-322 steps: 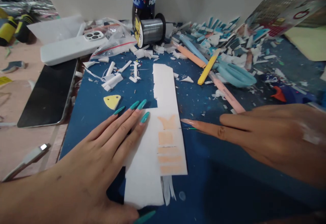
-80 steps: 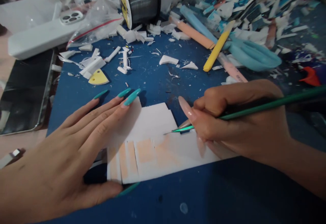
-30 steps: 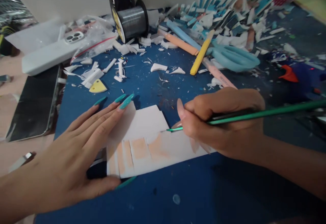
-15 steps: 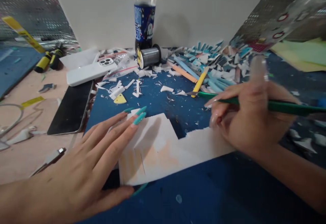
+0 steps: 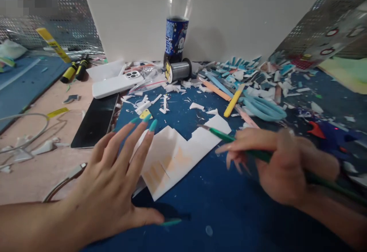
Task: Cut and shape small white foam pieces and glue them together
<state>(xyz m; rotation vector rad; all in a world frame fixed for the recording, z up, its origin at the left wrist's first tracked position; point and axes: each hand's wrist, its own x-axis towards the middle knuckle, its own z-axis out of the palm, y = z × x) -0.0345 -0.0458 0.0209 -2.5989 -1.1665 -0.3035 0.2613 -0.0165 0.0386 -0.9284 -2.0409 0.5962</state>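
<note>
A flat white sheet (image 5: pixel 197 145) with a stepped upper edge, a short slit and peach-coloured marks lies slanted on the blue mat. Over its left end my left hand (image 5: pixel 114 183) is spread, fingers apart, thumb out below the sheet's lower corner; whether the fingertips touch it I cannot tell. My right hand (image 5: pixel 283 164) grips a slim green-handled tool (image 5: pixel 222 134), somewhat blurred. Its narrow dark tip points left, in front of the sheet's right part. Whether that tip is a blade or bristles is unclear.
White and teal scraps (image 5: pixel 237 72) are heaped at the back, near blue-handled scissors (image 5: pixel 263 108) and a yellow stick-like tool (image 5: pixel 233 101). A cola bottle (image 5: pixel 176 38) stands behind a wire spool (image 5: pixel 179 70). Two phones, one white (image 5: pixel 117 85), one black (image 5: pixel 94 124), lie left.
The sheet has turned, its right end swinging up and away. My right hand has come off it, still holding the green tool. My left fingers have spread wider. The camera view has shifted.
</note>
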